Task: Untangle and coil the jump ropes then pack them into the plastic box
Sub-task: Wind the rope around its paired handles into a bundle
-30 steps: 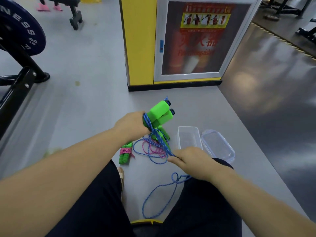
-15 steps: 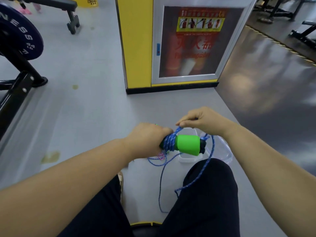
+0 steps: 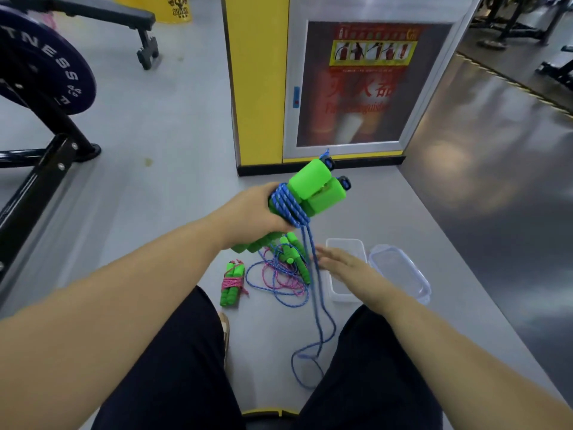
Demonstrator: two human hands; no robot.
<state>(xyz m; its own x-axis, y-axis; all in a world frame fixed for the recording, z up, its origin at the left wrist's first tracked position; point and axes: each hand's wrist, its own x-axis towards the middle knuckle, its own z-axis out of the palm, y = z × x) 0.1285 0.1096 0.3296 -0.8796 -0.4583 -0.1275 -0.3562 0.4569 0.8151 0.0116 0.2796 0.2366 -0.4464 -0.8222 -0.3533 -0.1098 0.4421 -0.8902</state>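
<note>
Because the left hand [image 3: 254, 212] is seen from its back, its fingers are mostly hidden, though they curl round two green handles [image 3: 316, 190] held above the floor [image 3: 173, 144], blue rope [image 3: 290, 209] wound round them and its tail hanging down between the legs [image 3: 173, 367]. The right hand [image 3: 347, 268] is motion-blurred, fingers [image 3: 327, 257] straight and holding nothing, partly covering the clear plastic box [image 3: 344, 243] beside its lid [image 3: 400, 274]. A pink-and-blue tangle [image 3: 279, 279] and a pink-wound bundle [image 3: 232, 283] lie on the floor nearby.
</note>
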